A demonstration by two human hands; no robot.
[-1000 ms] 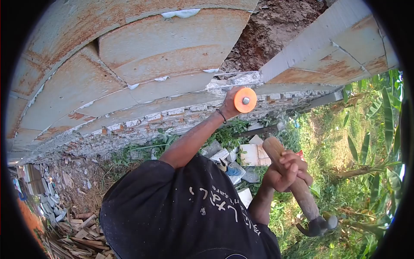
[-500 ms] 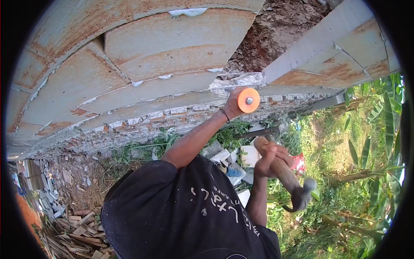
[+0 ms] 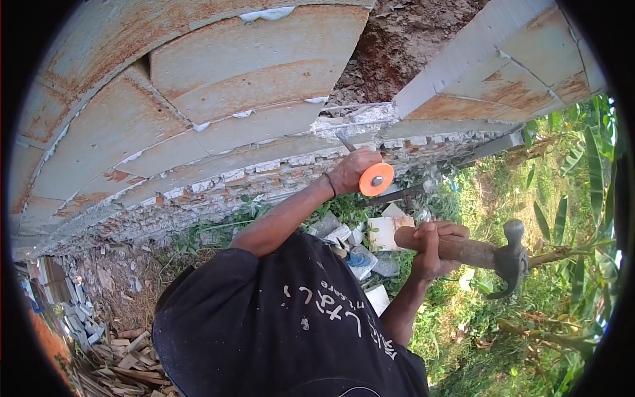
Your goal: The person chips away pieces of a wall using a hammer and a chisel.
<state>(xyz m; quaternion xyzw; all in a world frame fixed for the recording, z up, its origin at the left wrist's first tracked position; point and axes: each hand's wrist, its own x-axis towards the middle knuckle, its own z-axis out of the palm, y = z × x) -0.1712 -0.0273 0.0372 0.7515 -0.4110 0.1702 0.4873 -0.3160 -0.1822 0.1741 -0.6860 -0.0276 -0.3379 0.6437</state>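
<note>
My left hand (image 3: 354, 171) is closed around a chisel with a round orange hand guard (image 3: 376, 180) and a metal striking head. Its thin blade (image 3: 344, 141) points up at the chipped concrete edge (image 3: 354, 122) at the base of the gap in the block wall; whether the tip touches cannot be made out. In my right hand (image 3: 436, 250) is a claw hammer (image 3: 512, 258), gripped by its wooden handle. The hammer lies nearly level, its head out to the right, below and apart from the chisel.
Light block wall (image 3: 245, 63) curves across the top, with reddish soil (image 3: 410, 49) showing in its gap. Rough brickwork (image 3: 258, 175) runs beneath. Broken tiles and rubble (image 3: 383, 235) lie below the hands. Wood scraps (image 3: 129, 364) are at lower left, green plants (image 3: 562, 225) at right.
The hammer has swung up and to the right, turning from steeply tilted to nearly level. My left hand and the chisel have dropped slightly from the concrete edge, and the blade now shows.
</note>
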